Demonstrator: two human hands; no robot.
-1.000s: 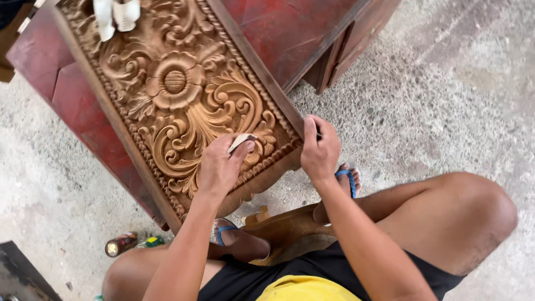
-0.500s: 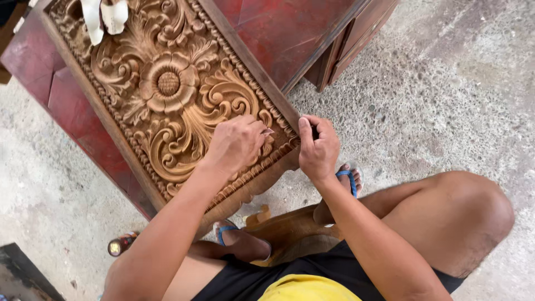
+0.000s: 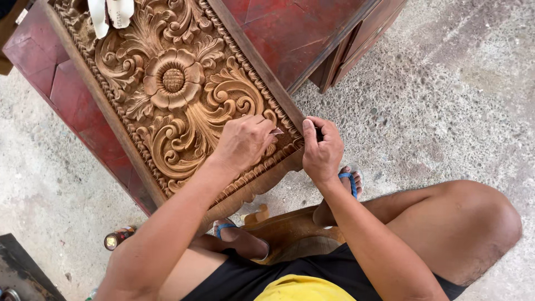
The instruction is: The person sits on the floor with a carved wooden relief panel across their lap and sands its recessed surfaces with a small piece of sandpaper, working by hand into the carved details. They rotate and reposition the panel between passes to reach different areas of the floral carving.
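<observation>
A carved wooden panel [image 3: 167, 83] with a flower and scroll relief lies tilted over a red cabinet [image 3: 290, 33]. My left hand [image 3: 245, 142] presses a small folded piece of sandpaper [image 3: 277, 131] against the carving near the panel's lower right corner. My right hand [image 3: 322, 149] grips the panel's right edge, thumb on top. Both hands are close together at that corner.
A strip of white sandpaper [image 3: 111, 14] lies on the panel's far end. I sit on a low wooden stool [image 3: 290, 231], feet in blue sandals [image 3: 348, 184]. A small bottle [image 3: 114, 239] lies on the concrete floor [image 3: 457, 100] at left. A dark object [image 3: 22, 273] sits at bottom left.
My left hand has slid up and to the right across the carving with the sandpaper, closer to my right hand. The right hand has stayed on the panel edge.
</observation>
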